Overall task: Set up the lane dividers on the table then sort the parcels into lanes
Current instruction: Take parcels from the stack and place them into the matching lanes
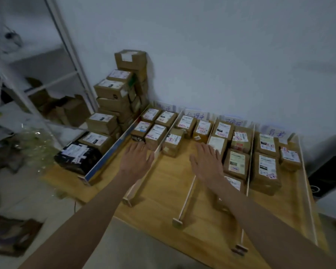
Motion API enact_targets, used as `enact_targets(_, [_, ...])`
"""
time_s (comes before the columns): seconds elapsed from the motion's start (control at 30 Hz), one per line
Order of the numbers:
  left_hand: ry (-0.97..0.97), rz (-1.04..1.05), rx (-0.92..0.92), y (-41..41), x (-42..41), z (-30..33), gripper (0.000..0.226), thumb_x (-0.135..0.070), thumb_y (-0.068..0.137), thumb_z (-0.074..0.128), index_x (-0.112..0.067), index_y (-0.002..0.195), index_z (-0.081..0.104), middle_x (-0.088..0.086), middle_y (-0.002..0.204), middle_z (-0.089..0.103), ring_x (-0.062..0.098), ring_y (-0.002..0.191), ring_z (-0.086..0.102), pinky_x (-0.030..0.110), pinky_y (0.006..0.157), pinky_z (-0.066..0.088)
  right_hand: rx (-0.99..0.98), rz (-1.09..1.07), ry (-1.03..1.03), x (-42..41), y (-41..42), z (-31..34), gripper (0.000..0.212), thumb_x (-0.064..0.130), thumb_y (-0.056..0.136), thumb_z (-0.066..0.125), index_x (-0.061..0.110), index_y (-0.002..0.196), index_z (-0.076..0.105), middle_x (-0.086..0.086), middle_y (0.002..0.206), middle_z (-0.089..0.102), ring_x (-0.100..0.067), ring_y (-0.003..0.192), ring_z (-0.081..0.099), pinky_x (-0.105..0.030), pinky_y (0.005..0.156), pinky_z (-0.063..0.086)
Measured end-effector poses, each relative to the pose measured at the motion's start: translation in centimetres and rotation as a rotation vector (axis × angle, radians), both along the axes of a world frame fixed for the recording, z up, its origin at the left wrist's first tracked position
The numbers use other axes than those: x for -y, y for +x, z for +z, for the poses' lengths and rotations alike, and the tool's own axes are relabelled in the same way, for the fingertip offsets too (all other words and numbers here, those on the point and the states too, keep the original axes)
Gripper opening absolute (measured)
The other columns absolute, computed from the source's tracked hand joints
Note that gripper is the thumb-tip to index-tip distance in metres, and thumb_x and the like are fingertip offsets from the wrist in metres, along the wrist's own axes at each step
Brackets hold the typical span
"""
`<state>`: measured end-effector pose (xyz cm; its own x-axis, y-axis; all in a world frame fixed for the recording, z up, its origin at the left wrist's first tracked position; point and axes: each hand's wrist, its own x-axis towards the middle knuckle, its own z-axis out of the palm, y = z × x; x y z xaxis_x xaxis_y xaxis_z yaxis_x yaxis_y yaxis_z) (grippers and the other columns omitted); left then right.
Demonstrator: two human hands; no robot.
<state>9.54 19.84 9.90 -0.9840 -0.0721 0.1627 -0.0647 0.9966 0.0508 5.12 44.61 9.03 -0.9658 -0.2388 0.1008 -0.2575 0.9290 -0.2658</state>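
Observation:
Thin white lane dividers stand upright on the wooden table (163, 183), among them one at the left (144, 178) and one in the middle (188, 195). Brown cardboard parcels with white labels fill the far ends of the lanes, such as one in the left lane (155, 133) and one in the right lane (267, 171). My left hand (137, 158) hovers flat, fingers straight, just short of the left lane's parcels. My right hand (206, 162) is also spread flat, over the second lane beside a parcel (216, 144). Neither hand holds anything.
A tall stack of unsorted parcels (114, 105) and a black-wrapped parcel (78, 155) sit left of the blue-edged outer divider (109, 158). A white metal shelf (70, 61) stands at the left. Handwritten lane signs (195, 114) lean on the wall. A dark object (326, 175) stands beyond the table's right edge.

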Motion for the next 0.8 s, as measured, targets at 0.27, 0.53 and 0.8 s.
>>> enact_targets(0.27, [-0.021,0.108,0.033,4.0,14.2,0.1,0.053,-0.050,0.101,0.027,-0.018,0.140,0.045,0.004,0.142,0.050,0.023,0.135,0.041,0.043,0.116,0.028,-0.057,0.076,0.007,13.9,0.5,0.1,0.053,0.044,0.101,0.030,0.019,0.147,0.037,-0.005,0.150,0.042,-0.025,0.140,0.035,-0.045,0.116,0.026])
enact_targets(0.53, [-0.018,0.206,0.091,8.2,27.6,-1.1,0.057,-0.049,0.101,0.025,-0.016,0.142,0.045,0.005,0.143,0.050,0.022,0.134,0.041,0.041,0.118,0.024,-0.007,0.132,-0.016,27.6,3.6,-1.7,0.050,0.041,0.101,0.034,0.018,0.146,0.036,-0.005,0.150,0.041,-0.026,0.140,0.033,-0.044,0.116,0.026])
enact_targets(0.8, [0.055,0.276,0.142,10.0,36.1,-3.3,0.059,-0.052,0.101,0.027,-0.015,0.146,0.040,0.008,0.150,0.042,0.024,0.141,0.035,0.041,0.121,0.016,0.051,0.161,-0.036,37.3,4.2,-4.2,0.050,0.039,0.101,0.037,0.016,0.145,0.038,-0.006,0.146,0.044,-0.024,0.134,0.041,-0.042,0.115,0.031])
